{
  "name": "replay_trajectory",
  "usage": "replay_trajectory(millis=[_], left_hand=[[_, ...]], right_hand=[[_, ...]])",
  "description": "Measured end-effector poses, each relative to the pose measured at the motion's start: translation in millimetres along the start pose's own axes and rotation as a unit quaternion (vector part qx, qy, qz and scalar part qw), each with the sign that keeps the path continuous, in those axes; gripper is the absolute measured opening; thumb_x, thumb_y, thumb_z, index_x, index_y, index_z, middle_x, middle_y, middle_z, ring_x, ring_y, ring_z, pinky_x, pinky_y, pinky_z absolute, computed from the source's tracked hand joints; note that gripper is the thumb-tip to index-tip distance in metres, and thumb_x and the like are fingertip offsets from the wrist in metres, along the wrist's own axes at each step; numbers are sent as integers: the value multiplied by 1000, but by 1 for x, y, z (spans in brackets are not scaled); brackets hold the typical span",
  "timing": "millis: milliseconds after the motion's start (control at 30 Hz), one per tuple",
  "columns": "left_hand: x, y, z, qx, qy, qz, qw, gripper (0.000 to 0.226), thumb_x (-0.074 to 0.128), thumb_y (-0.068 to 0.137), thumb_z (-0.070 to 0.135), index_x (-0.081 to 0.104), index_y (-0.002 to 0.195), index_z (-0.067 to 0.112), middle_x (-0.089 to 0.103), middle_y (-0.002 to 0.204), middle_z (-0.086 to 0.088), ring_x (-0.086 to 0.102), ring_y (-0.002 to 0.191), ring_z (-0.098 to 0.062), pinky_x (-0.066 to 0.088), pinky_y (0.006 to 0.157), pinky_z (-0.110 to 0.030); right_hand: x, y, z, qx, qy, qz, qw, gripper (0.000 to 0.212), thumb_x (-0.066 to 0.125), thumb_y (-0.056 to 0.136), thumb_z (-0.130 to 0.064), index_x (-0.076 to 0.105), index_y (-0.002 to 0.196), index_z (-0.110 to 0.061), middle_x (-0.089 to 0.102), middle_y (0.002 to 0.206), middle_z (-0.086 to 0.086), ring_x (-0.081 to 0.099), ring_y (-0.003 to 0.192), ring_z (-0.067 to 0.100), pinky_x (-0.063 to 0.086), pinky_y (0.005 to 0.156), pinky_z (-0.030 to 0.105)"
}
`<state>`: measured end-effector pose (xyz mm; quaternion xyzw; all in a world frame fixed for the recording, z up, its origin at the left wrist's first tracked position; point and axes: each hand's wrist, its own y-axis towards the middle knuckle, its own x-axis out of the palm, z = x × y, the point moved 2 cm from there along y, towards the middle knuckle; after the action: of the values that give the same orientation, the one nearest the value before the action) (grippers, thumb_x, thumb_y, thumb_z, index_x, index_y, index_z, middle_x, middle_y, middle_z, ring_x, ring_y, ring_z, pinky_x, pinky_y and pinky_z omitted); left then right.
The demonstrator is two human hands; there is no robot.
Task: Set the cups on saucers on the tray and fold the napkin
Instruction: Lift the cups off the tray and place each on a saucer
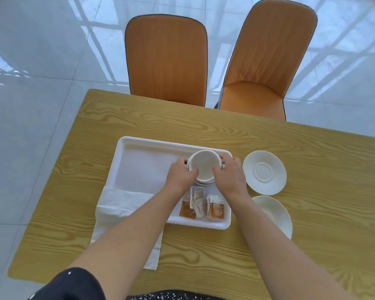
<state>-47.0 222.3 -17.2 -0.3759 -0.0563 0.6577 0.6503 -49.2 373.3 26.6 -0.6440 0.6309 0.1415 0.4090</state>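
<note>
A white rectangular tray (143, 148) lies on the wooden table. Over its right part, a stack of white cups (205, 164) is gripped from both sides: my left hand (181, 175) on its left wall, my right hand (230, 173) on its right wall. I cannot tell whether the stack rests on the tray or hangs just above it. One white saucer (264, 172) lies on the table right of the tray. A second saucer (275, 215) sits nearer me, partly hidden by my right forearm. A white napkin (115, 206) drapes unfolded over the tray's near-left corner onto the table.
Several orange sachets (214, 210) lie in the tray's near-right corner. Two orange chairs (167, 59) (266, 61) stand at the table's far edge. The table's left edge (59, 169) drops to a glossy tiled floor.
</note>
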Motion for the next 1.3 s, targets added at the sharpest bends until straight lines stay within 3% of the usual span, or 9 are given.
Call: replay_trajectory(millis=[100, 167, 267, 367, 533, 633, 800, 1000, 1300], left_hand=[[-5, -3, 2, 1, 13, 31, 999, 52, 63, 89, 40, 47, 132, 14, 46, 125, -7, 55, 94, -21, 43, 78, -33], [-10, -8, 7, 23, -4, 62, 998, 57, 65, 89, 40, 45, 135, 13, 41, 128, -6, 49, 97, -18, 39, 82, -29], [-17, -22, 17, 68, -47, 88, 993, 54, 67, 88, 34, 45, 135, 15, 39, 131, -4, 49, 106, -18, 42, 89, -31], [-24, -39, 26, 105, -94, 98, 985, 51, 67, 88, 28, 48, 134, 18, 46, 131, -2, 54, 105, -16, 47, 91, -31], [-31, -73, 39, 156, -159, 52, 973, 63, 58, 81, 38, 45, 141, 25, 50, 134, 3, 57, 112, -14, 50, 88, -27], [-31, -92, 41, 155, -203, 10, 967, 66, 57, 81, 37, 42, 145, 33, 51, 137, 6, 62, 108, -9, 56, 82, -25], [-20, -120, 37, 146, -299, -73, 940, 54, 56, 86, 29, 50, 140, 34, 62, 126, -7, 68, 107, -29, 62, 74, -51], [-9, -142, 27, 106, -331, -76, 935, 30, 54, 87, 33, 66, 115, 36, 72, 103, -9, 73, 83, -27, 56, 55, -39], [-7, -147, 12, 39, -373, -71, 924, 36, 51, 81, 35, 70, 109, 22, 70, 96, -14, 70, 77, -28, 51, 48, -33]], right_hand=[[-4, -5, -6, 4, 49, 19, 999, 32, 51, 94, -19, 60, 123, -24, 52, 116, 5, 55, 93, 18, 47, 84, 35], [-9, -10, -10, 13, 100, 20, 995, 32, 52, 91, -17, 63, 121, -25, 58, 117, 5, 58, 98, 18, 51, 91, 41], [-19, -18, -16, 26, 178, 10, 984, 29, 53, 89, -15, 65, 111, -29, 66, 109, 3, 64, 100, 20, 55, 91, 47], [-31, -25, -20, 26, 224, -25, 974, 27, 54, 91, -13, 64, 98, -37, 70, 96, -1, 66, 83, 17, 60, 80, 42], [-48, -38, -21, 23, 246, -79, 966, 25, 54, 95, -13, 68, 110, -28, 68, 93, 3, 63, 74, 16, 59, 67, 33], [-59, -49, -21, 36, 298, -110, 947, 25, 57, 95, -11, 72, 103, -29, 67, 82, 0, 62, 65, 10, 59, 65, 29], [-70, -68, -18, 76, 338, -181, 921, 19, 58, 96, -11, 71, 109, -15, 68, 85, 8, 64, 65, 12, 57, 64, 27], [-69, -86, -7, 89, 316, -203, 923, 19, 60, 96, -18, 70, 112, -11, 66, 84, 9, 60, 67, 18, 57, 74, 38], [-54, -108, -1, 103, 304, -199, 926, 24, 59, 98, -38, 72, 109, -23, 72, 95, 5, 71, 70, 21, 59, 66, 34]])
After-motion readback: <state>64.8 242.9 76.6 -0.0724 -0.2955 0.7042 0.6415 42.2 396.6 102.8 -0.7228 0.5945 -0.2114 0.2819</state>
